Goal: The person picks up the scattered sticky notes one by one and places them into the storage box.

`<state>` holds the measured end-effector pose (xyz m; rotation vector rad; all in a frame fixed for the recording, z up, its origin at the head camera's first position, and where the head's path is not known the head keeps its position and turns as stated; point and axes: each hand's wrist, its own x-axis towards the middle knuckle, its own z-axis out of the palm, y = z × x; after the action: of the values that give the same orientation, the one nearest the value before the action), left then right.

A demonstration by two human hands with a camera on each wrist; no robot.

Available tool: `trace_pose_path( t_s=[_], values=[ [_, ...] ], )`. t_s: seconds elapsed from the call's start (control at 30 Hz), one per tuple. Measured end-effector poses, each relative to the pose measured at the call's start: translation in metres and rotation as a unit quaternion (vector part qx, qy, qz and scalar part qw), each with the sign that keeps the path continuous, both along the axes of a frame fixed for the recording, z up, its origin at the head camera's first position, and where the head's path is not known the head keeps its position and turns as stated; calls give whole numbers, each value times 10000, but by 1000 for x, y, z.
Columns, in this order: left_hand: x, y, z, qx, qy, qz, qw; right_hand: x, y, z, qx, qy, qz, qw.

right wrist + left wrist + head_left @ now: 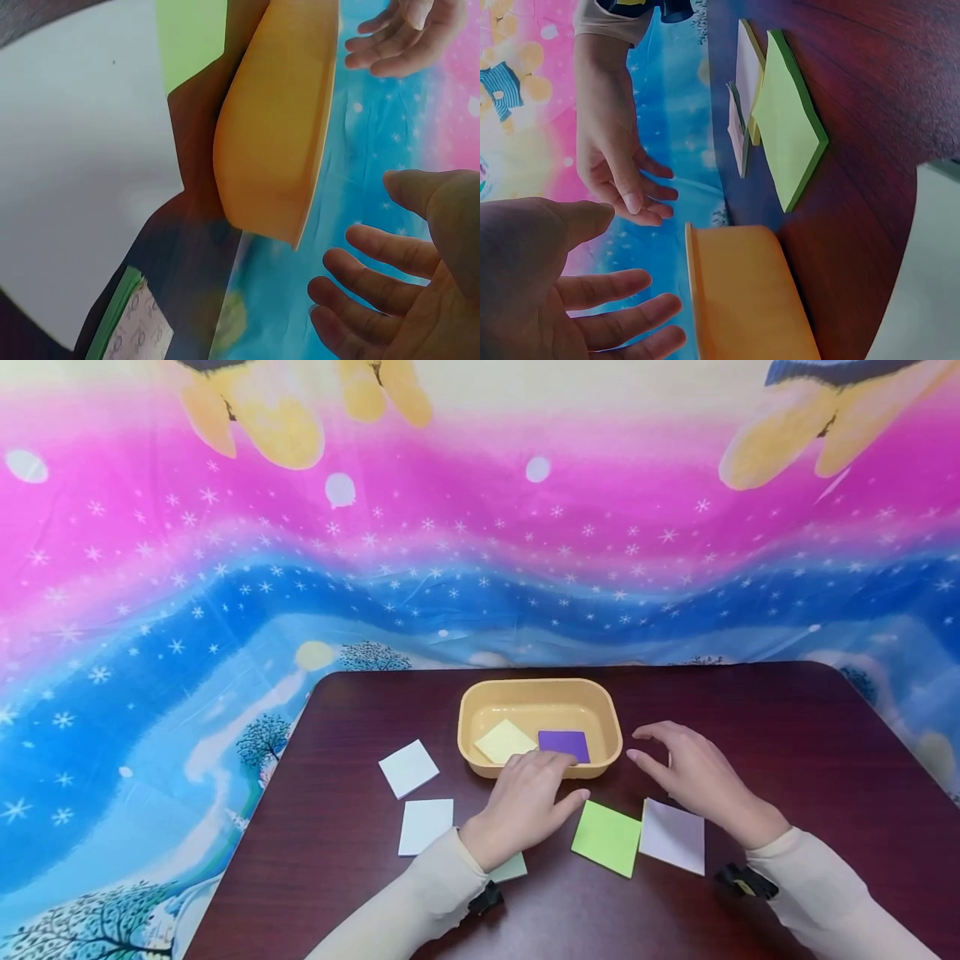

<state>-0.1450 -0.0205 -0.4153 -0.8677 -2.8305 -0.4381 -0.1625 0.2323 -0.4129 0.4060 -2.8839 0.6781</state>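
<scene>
Toward the far edge of the dark table [322,793], the yellow tub [540,693] sits lengthwise, with a narrow strip of wood behind it. Within its walls lie a pale yellow pad [504,741], at left, and a purple pad [564,743], at right. My left hand [525,802] hovers over the tub's near rim, fingers spread and thumb standing off, holding nothing; the left wrist view shows a slight gap between fingertips and rim. My right hand [697,768] is beside the tub's right end, fingers loosely parted, likewise holding nothing. Nearer to me, a lime pad [607,837] and a lavender pad [673,837] lie side by side, their neighbouring edges seeming to meet. To the left, an upper white pad [408,768] and a lower white pad [425,827] lie apart, outside the tub; a pale green pad [512,868] shows only one corner beyond my left sleeve [420,902]. A patterned pad [142,326] enters the right wrist view, its exact place on the table hard to judge. Open wood extends from the white pads to the left table edge, and from my right hand to the right edge.
</scene>
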Motion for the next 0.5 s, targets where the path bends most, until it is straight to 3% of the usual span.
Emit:
trace_pose_path(
  t_s=[0.5],
  values=[
    [3,8,1,-33,102,-253,9996,-1,23,-5,72,-116,-279,9995]
  ],
)
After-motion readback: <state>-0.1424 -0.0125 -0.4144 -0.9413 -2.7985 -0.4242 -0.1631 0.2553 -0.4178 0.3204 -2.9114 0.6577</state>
